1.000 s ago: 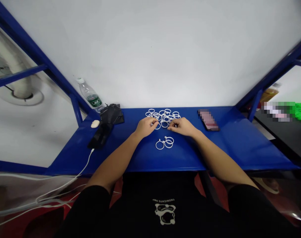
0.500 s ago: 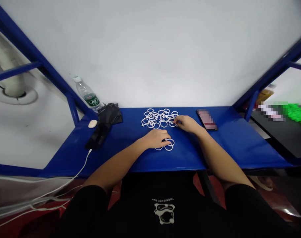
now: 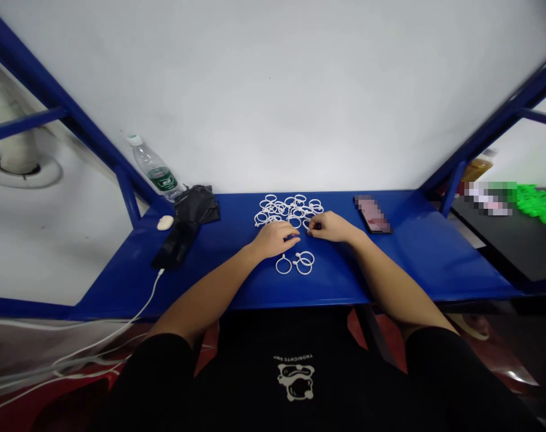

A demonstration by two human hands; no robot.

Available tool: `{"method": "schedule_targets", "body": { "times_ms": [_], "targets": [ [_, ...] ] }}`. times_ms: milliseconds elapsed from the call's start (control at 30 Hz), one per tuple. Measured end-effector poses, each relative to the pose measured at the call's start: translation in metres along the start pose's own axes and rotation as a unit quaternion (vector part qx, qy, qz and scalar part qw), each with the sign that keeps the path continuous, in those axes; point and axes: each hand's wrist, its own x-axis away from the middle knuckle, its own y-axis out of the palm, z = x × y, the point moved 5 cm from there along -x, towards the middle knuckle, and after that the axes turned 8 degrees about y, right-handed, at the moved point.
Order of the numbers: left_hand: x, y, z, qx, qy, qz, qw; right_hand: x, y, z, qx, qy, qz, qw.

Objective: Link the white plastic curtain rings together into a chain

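Observation:
On the blue table [image 3: 336, 282] lies a loose pile of thin white rings [image 3: 277, 207], many with a small knob on the rim. My right hand [image 3: 331, 227] is at the pile's right front edge, its thumb and fingers pinched on one white ring [image 3: 306, 224]. My left hand [image 3: 275, 239] hovers at the front of the pile, thumb and fingers apart, with nothing visible in it. Just below it, nearer me, are a single ring [image 3: 283, 266] and two overlapping rings [image 3: 305, 263], knobs pointing away or to the left.
A phone [image 3: 372, 214] lies right of the pile. To the left are a black plastic bag [image 3: 196, 204], a black device with a white cable [image 3: 152, 294], a small cream object [image 3: 165, 222] and a bottle [image 3: 158, 174]. Blue frame bars rise on both sides; a white wall stands behind.
My left hand has moved up and left from the front rings, uncovering them, and its fingers are off them. My right hand has drawn slightly toward me with a ring pinched.

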Motion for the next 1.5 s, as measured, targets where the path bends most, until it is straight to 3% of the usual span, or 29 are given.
{"method": "schedule_targets", "body": {
  "times_ms": [200,300,533,800,967,1133,1300,1500],
  "targets": [
    [0.000,-0.005,-0.003,-0.039,0.020,0.080,0.996,0.000,0.013,-0.022,-0.174,-0.068,0.045,0.981],
    [0.002,-0.008,-0.005,-0.049,0.024,0.117,0.992,0.000,0.018,-0.028,-0.207,-0.097,0.054,0.972],
    [0.002,-0.016,-0.007,-0.042,0.025,0.167,0.985,0.006,0.006,-0.031,-0.149,-0.144,0.187,0.960],
    [0.001,-0.020,0.000,-0.019,0.038,0.208,0.977,0.015,0.011,-0.043,-0.067,-0.193,0.253,0.946],
    [0.001,-0.018,0.000,-0.034,0.033,0.194,0.980,0.016,0.011,-0.044,-0.072,-0.181,0.230,0.954],
    [0.000,-0.018,0.002,-0.016,0.050,0.166,0.985,0.013,-0.002,-0.032,-0.044,-0.166,0.195,0.966],
    [-0.002,-0.009,0.011,-0.004,0.096,0.086,0.992,0.000,-0.017,0.014,-0.001,-0.043,0.250,0.967],
    [-0.001,0.007,0.026,0.007,0.127,-0.037,0.991,-0.015,-0.006,0.042,0.029,0.010,0.209,0.977]
  ]
}}
